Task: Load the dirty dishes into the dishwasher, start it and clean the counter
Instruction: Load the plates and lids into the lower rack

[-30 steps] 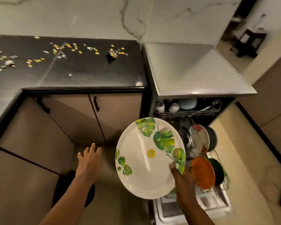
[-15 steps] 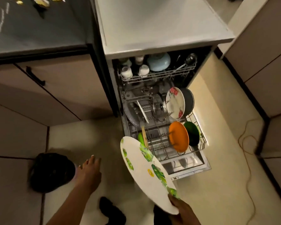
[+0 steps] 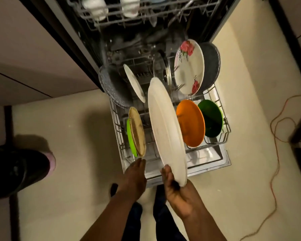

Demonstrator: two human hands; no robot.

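My right hand (image 3: 179, 192) grips the near rim of a large white plate (image 3: 165, 129), held on edge with its plain back showing, over the middle of the pulled-out lower rack (image 3: 222, 138). My left hand (image 3: 135, 176) reaches with straight fingers to the rack's front left corner, its fingertips just under a brown disc (image 3: 137, 131) and a light green plate (image 3: 129, 138). An orange plate (image 3: 191, 124), a dark green bowl (image 3: 211, 119), a flowered plate (image 3: 189, 68) and a small white plate (image 3: 134, 83) stand in the rack.
The upper rack (image 3: 122, 20) holds white cups and utensils. A dark pan (image 3: 212, 65) stands behind the flowered plate and a glass dish (image 3: 111, 87) leans at the left. A black bin (image 3: 15, 171) sits on the floor at left. An orange cord (image 3: 276, 153) trails at right.
The view dropped from the counter to the open dishwasher. The plate swung from face-up to on edge over the lower rack, and my left hand moved right to the rack's front corner.
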